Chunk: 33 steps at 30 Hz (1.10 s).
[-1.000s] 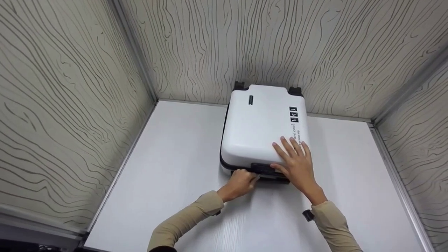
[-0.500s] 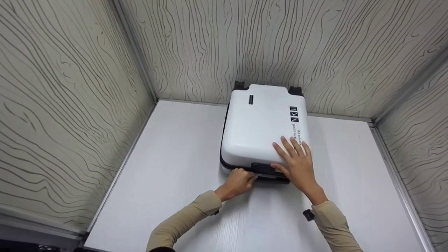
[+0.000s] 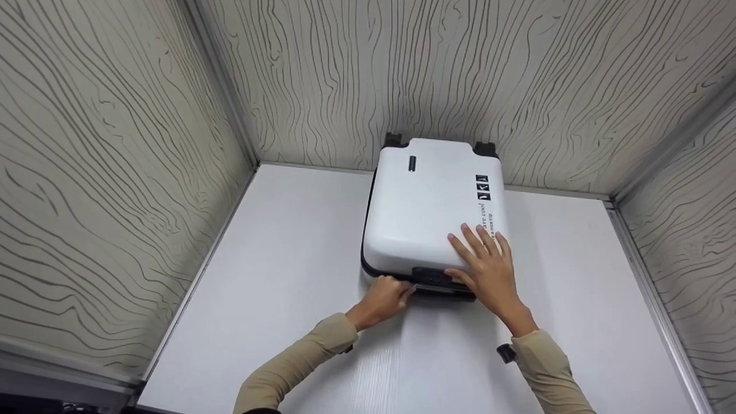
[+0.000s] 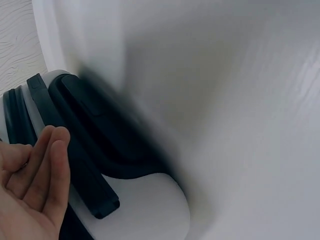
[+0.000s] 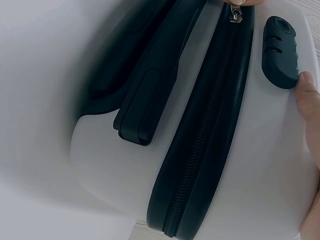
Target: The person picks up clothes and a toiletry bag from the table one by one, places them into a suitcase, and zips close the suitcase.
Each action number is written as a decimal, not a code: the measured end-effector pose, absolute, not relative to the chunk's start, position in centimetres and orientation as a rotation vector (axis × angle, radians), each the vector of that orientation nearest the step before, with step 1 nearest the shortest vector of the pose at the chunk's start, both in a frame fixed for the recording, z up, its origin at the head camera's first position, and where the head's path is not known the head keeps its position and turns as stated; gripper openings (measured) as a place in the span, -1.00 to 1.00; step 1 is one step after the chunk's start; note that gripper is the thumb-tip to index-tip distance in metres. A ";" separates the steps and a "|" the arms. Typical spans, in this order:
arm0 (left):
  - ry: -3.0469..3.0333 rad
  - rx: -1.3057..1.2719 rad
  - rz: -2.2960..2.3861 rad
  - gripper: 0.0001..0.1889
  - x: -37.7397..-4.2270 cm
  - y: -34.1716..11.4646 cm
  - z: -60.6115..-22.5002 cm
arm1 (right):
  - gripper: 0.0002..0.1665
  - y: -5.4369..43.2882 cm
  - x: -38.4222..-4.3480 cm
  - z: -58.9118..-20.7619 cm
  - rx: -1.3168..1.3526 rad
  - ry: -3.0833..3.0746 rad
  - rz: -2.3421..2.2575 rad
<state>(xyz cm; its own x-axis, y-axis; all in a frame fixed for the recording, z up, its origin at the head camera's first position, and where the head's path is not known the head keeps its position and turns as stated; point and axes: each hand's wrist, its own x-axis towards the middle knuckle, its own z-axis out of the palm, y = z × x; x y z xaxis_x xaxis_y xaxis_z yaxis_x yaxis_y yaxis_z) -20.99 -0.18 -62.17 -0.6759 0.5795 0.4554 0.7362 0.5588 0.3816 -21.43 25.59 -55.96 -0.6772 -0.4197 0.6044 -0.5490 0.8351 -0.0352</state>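
Note:
A white hard-shell suitcase (image 3: 434, 207) lies flat, its wheels toward the back wall and its handle end toward me. My left hand (image 3: 380, 300) is at that end, left of the black lock (image 3: 432, 276). Its thumb and fingers pinch a zipper pull (image 5: 235, 15), visible at the top of the right wrist view. Below the pull, the zipper teeth (image 5: 202, 137) run in one line. My right hand (image 3: 491, 275) rests on the suitcase's near right corner with fingers spread, its thumb (image 5: 309, 97) touching the lock's edge. A black carry handle (image 5: 142, 100) runs beside the zipper.
The suitcase lies on a white surface (image 3: 287, 241) bordered by metal edging. Wood-patterned panels (image 3: 322, 80) rise behind it and on both sides. Black wheels (image 3: 486, 149) stick out at the suitcase's far end, close to the back panel.
My left hand has slid a little to the left along the suitcase's near edge, with the zipper pull in its fingers. The right hand and the suitcase have stayed in place.

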 end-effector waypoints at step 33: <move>-2.388 -1.062 -0.757 -0.84 -21.3 -4.0 -62.6 | -0.17 25.8 -21.3 -56.2 0.689 -2.435 0.267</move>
<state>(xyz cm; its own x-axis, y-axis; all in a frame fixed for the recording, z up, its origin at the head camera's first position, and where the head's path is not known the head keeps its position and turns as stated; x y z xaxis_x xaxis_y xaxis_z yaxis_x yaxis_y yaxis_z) -21.27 -3.95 -62.56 -0.6212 0.5415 0.5665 0.7689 0.5606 0.3074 -21.35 25.76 -56.16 -0.6934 -0.4141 0.5897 -0.5320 0.8462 -0.0313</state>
